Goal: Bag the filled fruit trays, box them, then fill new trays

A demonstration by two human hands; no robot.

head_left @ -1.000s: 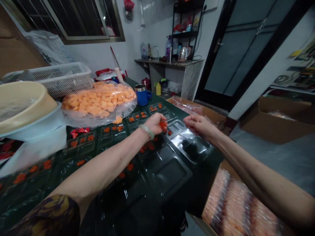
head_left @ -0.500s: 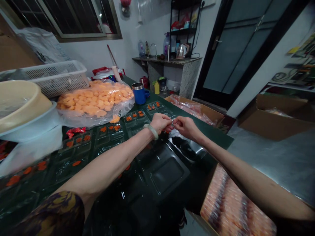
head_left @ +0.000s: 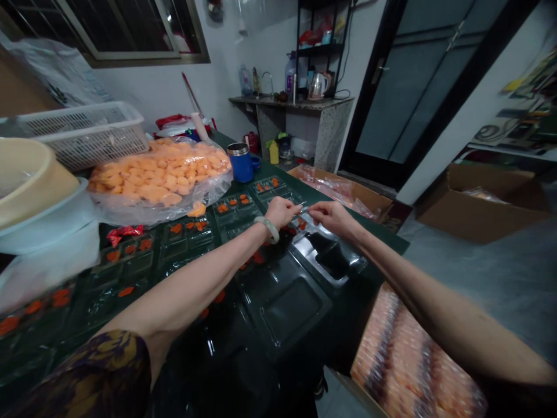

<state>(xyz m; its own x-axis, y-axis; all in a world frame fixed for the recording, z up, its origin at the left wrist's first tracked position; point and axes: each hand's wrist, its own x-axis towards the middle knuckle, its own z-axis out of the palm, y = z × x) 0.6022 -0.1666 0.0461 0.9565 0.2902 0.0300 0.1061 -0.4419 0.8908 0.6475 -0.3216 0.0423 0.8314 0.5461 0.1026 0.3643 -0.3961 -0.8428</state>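
My left hand (head_left: 281,212), with a pale green bangle (head_left: 268,229) on its wrist, reaches out with its fingers extended above a clear plastic compartment tray (head_left: 235,212) holding small orange pieces. My right hand (head_left: 333,218) sits a little to the right, its fingertips close to my left fingertips but apart from them. A thin glint shows between the hands; I cannot tell what it is. A clear bag of orange slices (head_left: 159,174) lies farther left, with one slice against its front.
The trays cover a dark green table (head_left: 383,241). A blue mug (head_left: 241,164), a white basket (head_left: 82,136) and a tan bowl (head_left: 30,180) stand beyond them. Cardboard boxes sit on the floor right, one holding stacked orange packs (head_left: 413,360).
My hands have drawn slightly apart after nearly meeting half a second ago. A second ago, orange pieces showed at my left fingers; none show there now.
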